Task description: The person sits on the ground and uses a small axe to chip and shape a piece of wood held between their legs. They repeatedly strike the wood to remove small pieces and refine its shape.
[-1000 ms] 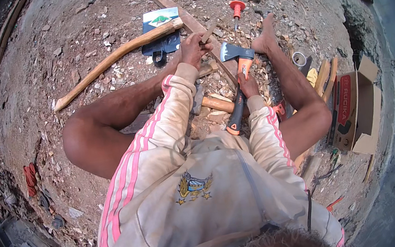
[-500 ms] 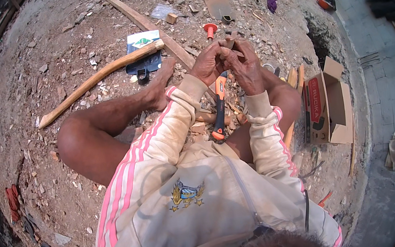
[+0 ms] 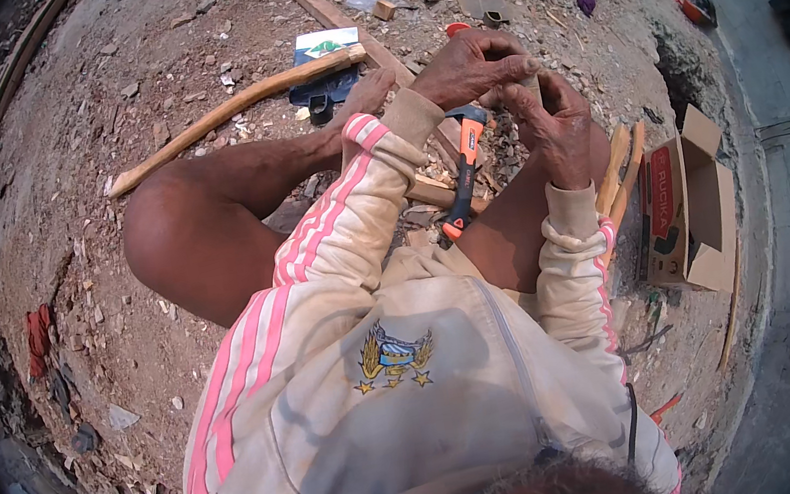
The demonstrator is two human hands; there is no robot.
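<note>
My left hand (image 3: 471, 69) is closed, its thumb and fingers pinched together over my right hand (image 3: 554, 123). The fingers of my right hand curl around a small tan piece (image 3: 532, 83), mostly hidden, perhaps wood. What my left fingertips grip I cannot make out. Just below the hands, a hatchet-like tool (image 3: 467, 171) with an orange and black handle leans between my legs; its head is partly covered. Behind it lies a short wooden piece (image 3: 433, 190). A red tool guard (image 3: 456, 28) shows just beyond my left hand.
A long curved wooden handle (image 3: 234, 108) lies ahead left, across a blue-white packet (image 3: 327, 46) beside a black ring (image 3: 320, 109). Two wooden handles (image 3: 622, 175) and an open cardboard box (image 3: 702, 204) are at the right. A plank (image 3: 321, 10) crosses the rubble.
My hands have shifted to the right in the picture, and the left now sits above the right rather than beside it. The whole view has also shifted slightly.
</note>
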